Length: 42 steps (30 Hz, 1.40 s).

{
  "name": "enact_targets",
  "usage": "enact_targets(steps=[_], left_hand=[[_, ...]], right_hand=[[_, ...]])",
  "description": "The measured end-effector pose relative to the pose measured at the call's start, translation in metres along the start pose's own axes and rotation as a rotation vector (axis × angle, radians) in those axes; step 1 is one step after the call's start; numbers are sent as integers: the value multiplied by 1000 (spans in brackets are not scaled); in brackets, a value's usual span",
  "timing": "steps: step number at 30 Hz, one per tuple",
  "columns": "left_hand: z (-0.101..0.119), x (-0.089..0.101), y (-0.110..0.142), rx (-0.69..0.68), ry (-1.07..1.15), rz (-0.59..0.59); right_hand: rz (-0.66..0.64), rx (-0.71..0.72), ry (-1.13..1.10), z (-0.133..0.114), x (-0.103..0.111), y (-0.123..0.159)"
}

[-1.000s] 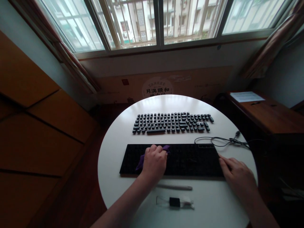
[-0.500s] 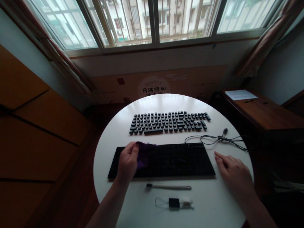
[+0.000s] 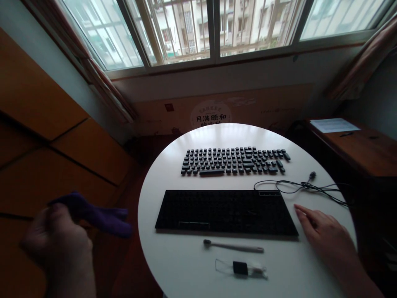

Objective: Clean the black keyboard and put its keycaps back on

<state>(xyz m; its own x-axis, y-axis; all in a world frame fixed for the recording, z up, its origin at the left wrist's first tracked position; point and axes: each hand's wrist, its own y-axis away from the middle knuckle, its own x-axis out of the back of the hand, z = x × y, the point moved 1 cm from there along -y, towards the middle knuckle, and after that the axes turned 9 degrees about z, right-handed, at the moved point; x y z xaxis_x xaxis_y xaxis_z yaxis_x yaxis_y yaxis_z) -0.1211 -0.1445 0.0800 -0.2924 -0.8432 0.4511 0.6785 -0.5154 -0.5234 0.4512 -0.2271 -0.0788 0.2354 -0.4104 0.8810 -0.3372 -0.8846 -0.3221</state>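
Note:
My left hand [image 3: 58, 240] is closed around a purple cloth [image 3: 105, 219], held out over the floor to the left of the table. The cloth hangs off to the right of the fist, and motion blurs the hand. My right hand [image 3: 325, 231] rests on the white table beside the right edge of a black keyboard base [image 3: 226, 213]. Its fingers are stretched loosely forward with nothing in them. Behind the base, removed black keycaps [image 3: 211, 171] stand in rows. In front of it lie a toothbrush [image 3: 235, 247] and a wire keycap puller [image 3: 240, 268] with a black middle.
The keyboard's coiled cable [image 3: 313, 187] lies at the right of the round white table [image 3: 173, 256]. A wooden cabinet [image 3: 80, 140] stands on the left. At the right is a wooden desk [image 3: 369, 142] with a paper sheet [image 3: 335, 125] on it.
My left hand has lifted the purple cloth off the keyboard base and swung it left past the table edge. My right hand stays by the base. The view has shifted a little left.

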Motion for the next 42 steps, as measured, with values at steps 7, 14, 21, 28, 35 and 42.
enact_targets(steps=[7, 14, 21, 28, 35, 42], left_hand=[[-25, -63, 59, -187, -358, -468], [-18, -82, 89, -240, -347, -585], [-20, -90, 100, -224, -299, -585], [-26, -81, 113, -394, -157, -482], [-26, -74, 128, -647, -190, -428], [-6, -78, 126, -749, -268, -468]], right_hand=[[-166, -133, -126, -28, 11, -14], [-221, -149, -73, -37, 13, -19], [-189, -214, 13, -34, 17, -10], [-170, -293, 12, -29, 15, -7], [-162, -298, 22, -28, 9, -4], [-154, -242, 19, -30, 8, -4]])
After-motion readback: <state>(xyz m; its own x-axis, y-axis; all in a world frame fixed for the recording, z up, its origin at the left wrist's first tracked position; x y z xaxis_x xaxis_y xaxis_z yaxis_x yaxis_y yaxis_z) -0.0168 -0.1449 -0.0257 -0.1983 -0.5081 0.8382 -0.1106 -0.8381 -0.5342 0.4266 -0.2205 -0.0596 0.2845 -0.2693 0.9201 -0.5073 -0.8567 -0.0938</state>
